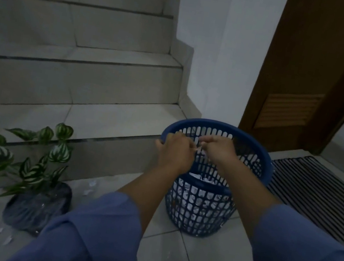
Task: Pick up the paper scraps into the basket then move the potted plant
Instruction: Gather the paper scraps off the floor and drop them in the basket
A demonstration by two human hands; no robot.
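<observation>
A blue slotted plastic basket (261, 159) stands on the tiled floor, partly filled with white paper scraps (200, 200). Both my hands hover over its opening. My left hand (175, 150) and my right hand (219, 149) meet with curled fingers, pinching small white paper scraps (199, 149) between them. A potted plant (38, 201) with striped green leaves in a dark wrapped pot sits on the floor at the left, against the bottom stair. More white scraps (1, 236) lie on the floor around the pot and further scraps (91, 185) beside it.
Tiled stairs (72, 81) rise at the left and centre. A brown door (312, 74) stands at the right, with a striped doormat (324, 194) in front of it, next to the basket.
</observation>
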